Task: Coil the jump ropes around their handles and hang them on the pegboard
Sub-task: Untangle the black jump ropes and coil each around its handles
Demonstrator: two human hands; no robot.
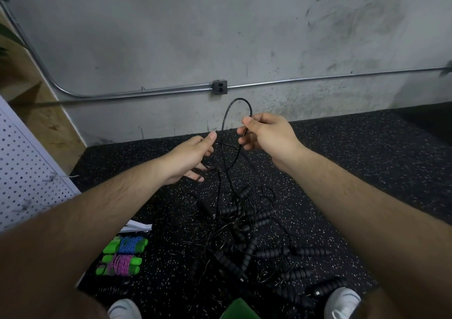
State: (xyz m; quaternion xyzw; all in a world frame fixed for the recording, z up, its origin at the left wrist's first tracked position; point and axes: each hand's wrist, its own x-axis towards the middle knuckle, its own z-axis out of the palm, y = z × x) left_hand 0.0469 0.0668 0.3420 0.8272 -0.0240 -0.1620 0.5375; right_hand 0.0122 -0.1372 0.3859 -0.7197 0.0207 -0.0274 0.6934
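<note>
A black jump rope [238, 99] is pinched in a raised loop by the right hand [266, 135], above the tangled pile [261, 214]. The left hand [190, 157] is held half open beside the cord (a grip cannot be told); the pegboard [24, 167] stands at left.

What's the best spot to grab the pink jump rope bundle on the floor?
Probably the pink jump rope bundle by its wrapped middle, from above: it lies flat on the floor, and the coils bind both green handles there.
</note>
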